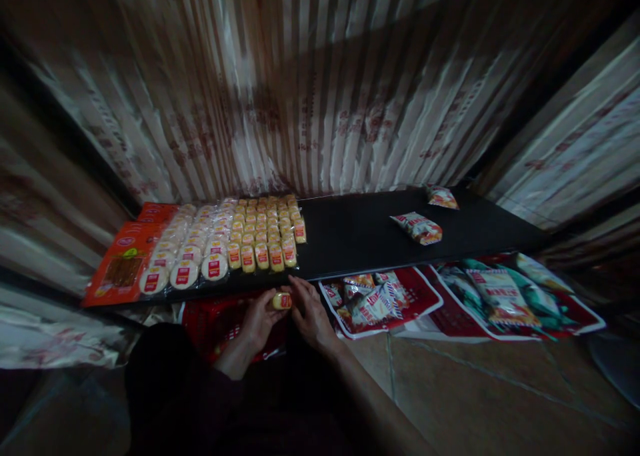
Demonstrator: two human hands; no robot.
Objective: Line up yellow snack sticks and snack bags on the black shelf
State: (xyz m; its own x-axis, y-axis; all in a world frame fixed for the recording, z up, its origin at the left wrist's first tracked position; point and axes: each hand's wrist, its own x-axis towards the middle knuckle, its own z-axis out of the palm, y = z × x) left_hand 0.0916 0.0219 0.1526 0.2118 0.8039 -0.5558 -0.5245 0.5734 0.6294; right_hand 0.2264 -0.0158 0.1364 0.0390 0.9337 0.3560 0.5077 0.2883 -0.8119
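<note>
Plainly, the left hand (257,324) and right hand (313,317) meet on one small yellow packet (281,301) just below the black shelf's (360,236) front edge, holding its ends; it looks light, slippery-wrapped and crushable, best held gently by the sides.

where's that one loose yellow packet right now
Head view, low centre: the yellow packet is in the left hand, the right hand beside it, just below the front edge of the black shelf and its rows of yellow packets.
</note>
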